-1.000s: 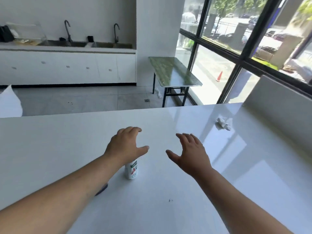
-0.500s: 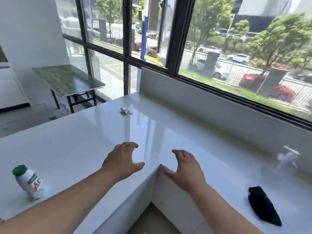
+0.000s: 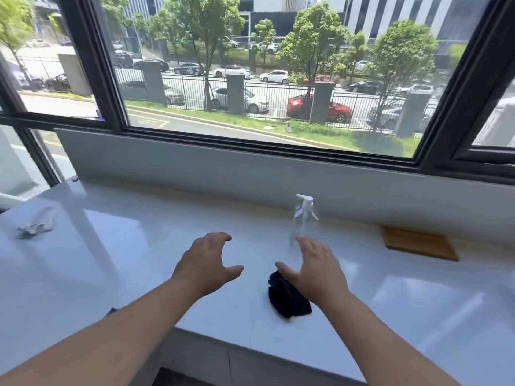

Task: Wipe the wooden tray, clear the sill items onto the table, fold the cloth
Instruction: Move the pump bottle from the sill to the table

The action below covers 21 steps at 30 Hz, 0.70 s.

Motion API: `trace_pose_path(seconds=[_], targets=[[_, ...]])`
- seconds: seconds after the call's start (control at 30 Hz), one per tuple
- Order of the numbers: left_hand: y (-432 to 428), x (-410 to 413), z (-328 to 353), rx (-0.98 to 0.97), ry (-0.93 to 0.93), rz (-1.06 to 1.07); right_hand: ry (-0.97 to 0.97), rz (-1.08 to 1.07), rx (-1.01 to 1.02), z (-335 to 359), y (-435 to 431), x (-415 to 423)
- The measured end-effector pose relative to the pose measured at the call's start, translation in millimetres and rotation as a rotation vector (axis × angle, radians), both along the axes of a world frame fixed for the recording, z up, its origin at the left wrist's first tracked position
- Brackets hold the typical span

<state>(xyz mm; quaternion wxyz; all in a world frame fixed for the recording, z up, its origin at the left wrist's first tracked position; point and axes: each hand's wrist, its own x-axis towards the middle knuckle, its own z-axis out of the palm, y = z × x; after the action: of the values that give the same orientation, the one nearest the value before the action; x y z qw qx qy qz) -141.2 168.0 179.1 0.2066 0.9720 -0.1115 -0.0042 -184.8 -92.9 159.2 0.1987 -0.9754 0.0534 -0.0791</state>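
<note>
Two bare hands reach over a white window sill toward a dark cloth, with a wooden tray off to the right.

The sill [image 3: 418, 316] runs under a wide window [image 3: 264, 73]. On it, largest first: the wooden tray [image 3: 418, 243] lying flat against the back wall, the crumpled dark cloth [image 3: 284, 300] near the front edge, and what looks like a clear spray bottle [image 3: 304, 215], blurred. The right hand [image 3: 317, 270] hovers over the cloth, fingers spread, holding nothing, likely about to pick it up. The left hand [image 3: 206, 260] is also spread and empty.
</note>
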Motion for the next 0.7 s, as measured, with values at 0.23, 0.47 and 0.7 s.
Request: trace_pose_path(seconds=[0.23,0.47,0.7], targets=[[-120,43,-7,0.016,0.023,-0.117,0.04,-0.127,0.034,-17,-106,16],[-147,104,-27,0.032,0.061,-0.164,0.093,-0.189,0.046,-41,-130,53],[-139,187,-48,-0.004,0.132,-0.194,0.155,-0.314,0.013,-47,-138,94]])
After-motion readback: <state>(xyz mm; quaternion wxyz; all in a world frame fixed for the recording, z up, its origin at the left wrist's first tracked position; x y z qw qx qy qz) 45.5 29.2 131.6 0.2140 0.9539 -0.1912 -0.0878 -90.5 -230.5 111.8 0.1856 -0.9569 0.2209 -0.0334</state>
